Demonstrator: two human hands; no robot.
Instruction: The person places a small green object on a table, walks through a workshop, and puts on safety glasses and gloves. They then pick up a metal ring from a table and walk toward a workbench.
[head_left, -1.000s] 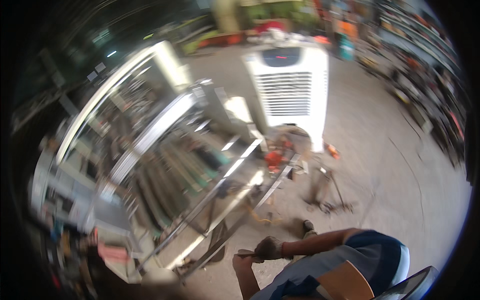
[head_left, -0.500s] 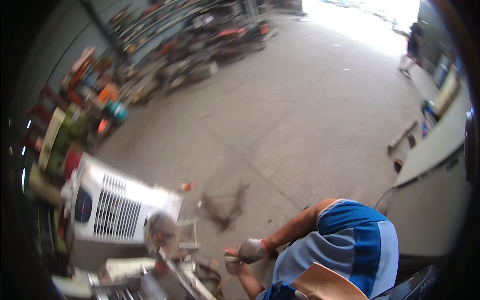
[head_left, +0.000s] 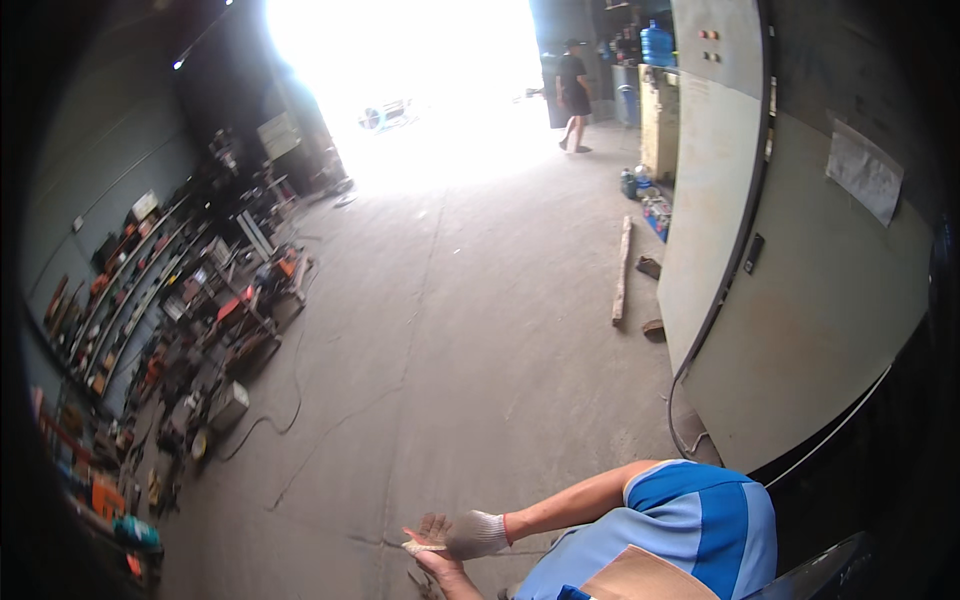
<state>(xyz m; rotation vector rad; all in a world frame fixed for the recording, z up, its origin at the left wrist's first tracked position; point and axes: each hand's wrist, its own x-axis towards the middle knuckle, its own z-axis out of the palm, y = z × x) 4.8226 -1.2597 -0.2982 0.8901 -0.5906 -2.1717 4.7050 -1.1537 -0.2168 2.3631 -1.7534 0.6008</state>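
My right hand, in a grey-palmed knitted work glove with a white cuff, reaches in from the right at the lower middle. Its greyed fingertips look stretched out and spread beside my left hand. Below it is my left hand, its skin bare near the wrist. Across its fingers lies a small pale piece with a red edge, which looks like part of another work glove. The two hands touch or overlap, so exactly how the left fingers close is partly hidden.
A grey metal cabinet stands at the right, with a wooden beam on the floor beside it. Cluttered shelves and machine parts line the left. A cable lies on the concrete. Another person walks near the bright doorway.
My view has swung right, away from the white slatted unit, toward the doorway and cabinet. My hands stay together, the right glove's fingers now looking more spread.
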